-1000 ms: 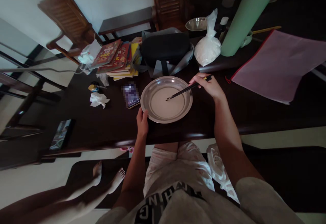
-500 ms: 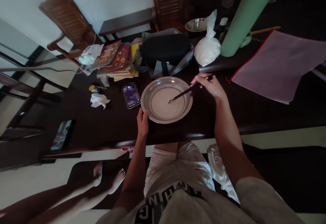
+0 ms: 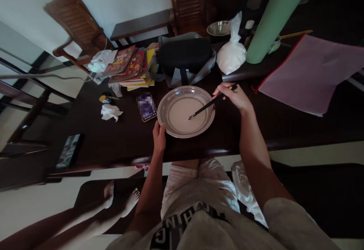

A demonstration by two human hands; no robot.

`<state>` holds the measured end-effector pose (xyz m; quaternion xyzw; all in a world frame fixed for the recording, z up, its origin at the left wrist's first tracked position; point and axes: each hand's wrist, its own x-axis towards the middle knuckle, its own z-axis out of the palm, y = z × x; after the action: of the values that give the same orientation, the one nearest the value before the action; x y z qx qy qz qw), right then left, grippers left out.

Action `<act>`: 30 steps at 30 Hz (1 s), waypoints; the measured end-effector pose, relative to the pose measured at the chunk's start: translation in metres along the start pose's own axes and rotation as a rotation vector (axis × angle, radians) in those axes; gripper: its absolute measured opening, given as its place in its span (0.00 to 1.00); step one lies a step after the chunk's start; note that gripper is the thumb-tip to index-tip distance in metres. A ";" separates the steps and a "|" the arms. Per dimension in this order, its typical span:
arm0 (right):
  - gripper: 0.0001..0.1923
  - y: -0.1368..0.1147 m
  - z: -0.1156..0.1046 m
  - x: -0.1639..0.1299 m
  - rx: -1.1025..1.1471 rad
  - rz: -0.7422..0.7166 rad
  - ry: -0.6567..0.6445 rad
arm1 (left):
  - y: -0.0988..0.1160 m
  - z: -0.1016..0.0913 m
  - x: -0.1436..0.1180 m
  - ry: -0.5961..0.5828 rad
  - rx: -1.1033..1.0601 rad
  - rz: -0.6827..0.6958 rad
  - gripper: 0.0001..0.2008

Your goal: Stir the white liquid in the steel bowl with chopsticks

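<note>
A round metal plate (image 3: 209, 123) with a wide rim stands on the dark table and holds a whitish liquid (image 3: 182, 115). My left hand (image 3: 159, 136) grips its lower left rim, the thumb at the edge and the other fingers partly hidden. With its fingers closed, my right hand (image 3: 234, 95) holds dark chopsticks (image 3: 210, 103) above the right rim. They slant down to the left, and their whitened tips meet the liquid near the middle of the plate.
Left of the plate lie a phone (image 3: 147, 108) and crumpled tissue (image 3: 110, 112). Behind are books (image 3: 127, 66), a black case (image 3: 184, 55), a tied bag of white powder (image 3: 231, 57) and a green cylinder (image 3: 275, 22). Another person's legs (image 3: 96, 219) extend at lower left.
The chopstick tips have shifted slightly toward me within the liquid. My left hand and the plate stay where they were.
</note>
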<state>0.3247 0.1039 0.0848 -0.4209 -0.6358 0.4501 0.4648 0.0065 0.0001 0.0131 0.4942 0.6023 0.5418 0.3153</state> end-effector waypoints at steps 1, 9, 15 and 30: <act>0.23 0.000 0.002 0.000 -0.007 -0.005 -0.048 | 0.000 0.000 0.000 -0.004 0.001 0.001 0.19; 0.22 0.001 0.001 0.001 -0.076 -0.046 -0.033 | 0.000 0.000 0.000 -0.009 -0.004 0.001 0.19; 0.23 -0.004 0.005 -0.002 -0.006 0.002 -0.093 | 0.000 0.001 0.000 0.006 -0.031 -0.018 0.18; 0.21 -0.002 0.008 0.000 -0.037 -0.030 -0.171 | -0.001 0.000 0.000 0.006 0.006 -0.003 0.18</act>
<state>0.3170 0.1022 0.0856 -0.3799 -0.6875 0.4658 0.4075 0.0064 0.0004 0.0126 0.4926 0.6057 0.5409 0.3129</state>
